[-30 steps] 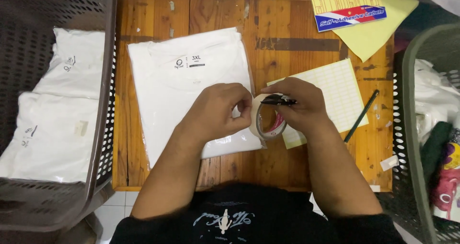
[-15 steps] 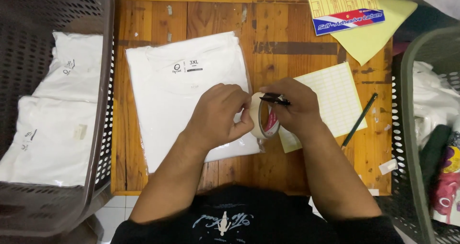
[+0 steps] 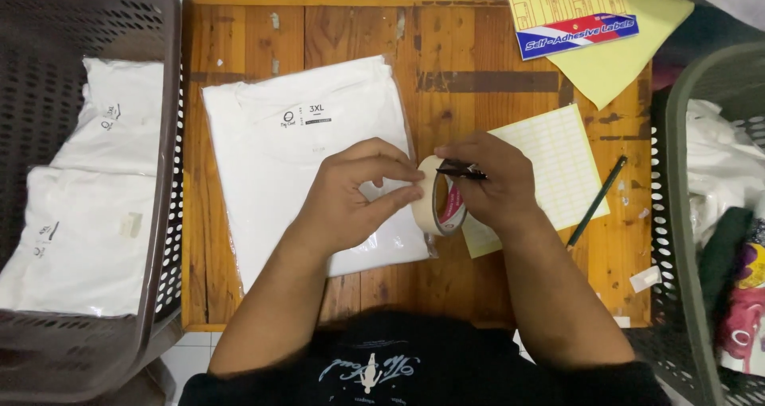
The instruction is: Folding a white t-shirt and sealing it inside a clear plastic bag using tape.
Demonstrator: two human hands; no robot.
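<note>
- Two hands on one tape roll, held on edge over the bagged white shirt.
- Left hand: fingers pinched at the roll's rim, seeking the tape end; pick gently.
- Right hand: closed around roll and black pen; hold steady.

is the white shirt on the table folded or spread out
Folded. The white shirt lies as a flat rectangle inside a clear bag on the wooden table, collar up.
</note>
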